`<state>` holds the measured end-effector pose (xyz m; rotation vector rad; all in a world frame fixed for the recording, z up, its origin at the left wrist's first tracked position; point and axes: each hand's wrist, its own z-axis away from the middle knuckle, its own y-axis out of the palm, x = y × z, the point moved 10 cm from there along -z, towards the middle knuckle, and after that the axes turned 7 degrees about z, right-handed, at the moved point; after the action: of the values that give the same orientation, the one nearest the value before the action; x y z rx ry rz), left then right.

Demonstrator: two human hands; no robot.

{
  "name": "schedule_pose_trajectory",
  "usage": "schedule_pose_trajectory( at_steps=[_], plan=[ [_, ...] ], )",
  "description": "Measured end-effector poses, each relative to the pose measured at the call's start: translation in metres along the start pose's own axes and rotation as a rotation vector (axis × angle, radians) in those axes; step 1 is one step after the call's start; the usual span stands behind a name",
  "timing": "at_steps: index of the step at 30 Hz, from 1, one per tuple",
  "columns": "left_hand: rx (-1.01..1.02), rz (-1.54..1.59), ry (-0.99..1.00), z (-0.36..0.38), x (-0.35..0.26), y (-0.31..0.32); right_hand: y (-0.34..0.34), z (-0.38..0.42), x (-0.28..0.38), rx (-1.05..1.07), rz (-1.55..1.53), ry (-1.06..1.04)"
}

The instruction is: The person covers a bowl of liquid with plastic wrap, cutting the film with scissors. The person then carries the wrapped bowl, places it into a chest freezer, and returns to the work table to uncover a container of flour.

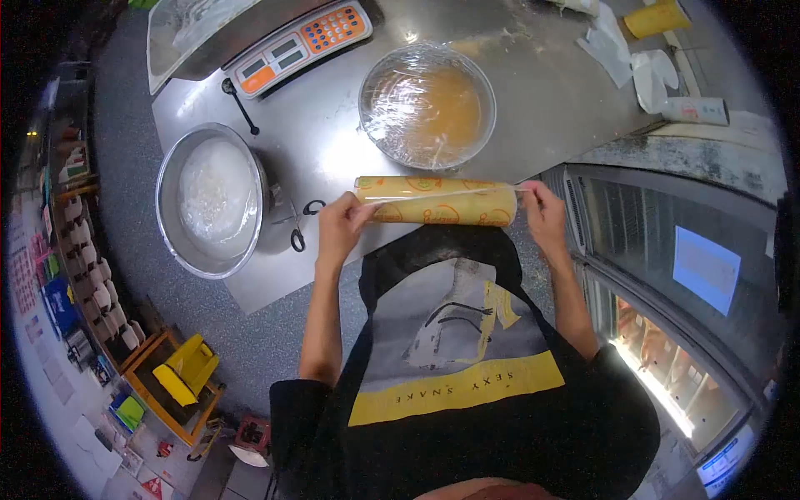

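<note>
A yellow printed roll of plastic wrap (450, 212) lies across the table edge, close to my body. My left hand (340, 227) is at the roll's left end, thumb and fingers pinched on the film. At the right end my right hand (546, 215) pinches the film's edge, which runs as a pale line between both hands. Scissors (297, 238) with black handles lie just left of my left hand, partly over the table edge. Beyond the roll stands a round metal bowl (367, 117) covered with wrinkled clear wrap, with something tan inside.
A large metal basin (169, 242) with whitish contents stands at the left. Behind are a black spoon (242, 107), a digital scale (300, 46) and a metal container (179, 50). Another yellow roll (657, 18) lies at the far right, above a glass-door fridge (650, 225).
</note>
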<state>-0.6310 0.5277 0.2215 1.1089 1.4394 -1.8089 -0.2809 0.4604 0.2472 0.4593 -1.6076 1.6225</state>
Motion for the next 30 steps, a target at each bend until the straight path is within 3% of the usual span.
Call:
schedule_pose_trajectory(
  at_steps=[4, 6, 10, 13, 14, 16, 17, 18, 19, 21, 23, 26, 28, 29, 30],
  plan=[
    [-0.021, -0.012, 0.053, -0.013, -0.037, -0.038, -0.024, -0.001, 0.022, 0.059, 0.012, -0.105],
    [0.154, -0.086, 0.158, -0.016, -0.076, -0.046, -0.031, 0.002, 0.033, 0.168, -0.072, -0.041],
    [0.143, -0.063, 0.27, -0.03, -0.131, -0.085, -0.072, 0.001, 0.082, 0.159, -0.084, -0.112],
    [-0.033, 0.223, 0.46, -0.044, -0.171, -0.12, -0.098, -0.007, 0.114, 0.061, -0.155, -0.155],
    [-0.031, 0.217, 0.465, -0.053, -0.177, -0.116, -0.11, -0.013, 0.121, -0.059, -0.314, -0.163],
    [-0.378, 0.789, 0.373, -0.074, -0.162, -0.142, -0.126, -0.034, 0.128, -0.2, -0.608, -0.2],
    [-0.499, 0.606, 0.488, -0.092, -0.182, -0.147, -0.129, -0.053, 0.131, -0.214, -0.739, -0.225],
    [-0.618, 0.417, 0.597, -0.116, -0.199, -0.149, -0.128, -0.079, 0.123, -0.32, -0.792, -0.095],
    [-0.621, 0.26, 0.651, -0.146, -0.207, -0.14, -0.125, -0.107, 0.113, -0.423, -0.843, 0.037],
    [-0.589, 0.08, 0.722, -0.21, -0.212, -0.116, -0.098, -0.179, 0.095, -0.362, -0.961, 0.048],
    [-0.494, -0.057, 0.728, -0.278, -0.172, -0.079, -0.058, -0.244, 0.049, -0.289, -1.075, 0.147],
    [-0.405, -0.275, 0.759, -0.323, -0.125, -0.043, -0.007, -0.292, -0.023, -0.335, -1.008, 0.289],
    [-0.355, -0.378, 0.786, -0.335, -0.101, -0.02, 0.028, -0.3, -0.064, -0.201, -0.802, 0.418],
    [-0.314, -0.486, 0.697, -0.34, -0.08, -0.007, 0.046, -0.297, -0.096, -0.208, -0.805, 0.434],
    [-0.271, -0.593, 0.605, -0.341, -0.056, 0.006, 0.037, -0.297, -0.1, -0.336, -0.314, 0.092]
  ],
)
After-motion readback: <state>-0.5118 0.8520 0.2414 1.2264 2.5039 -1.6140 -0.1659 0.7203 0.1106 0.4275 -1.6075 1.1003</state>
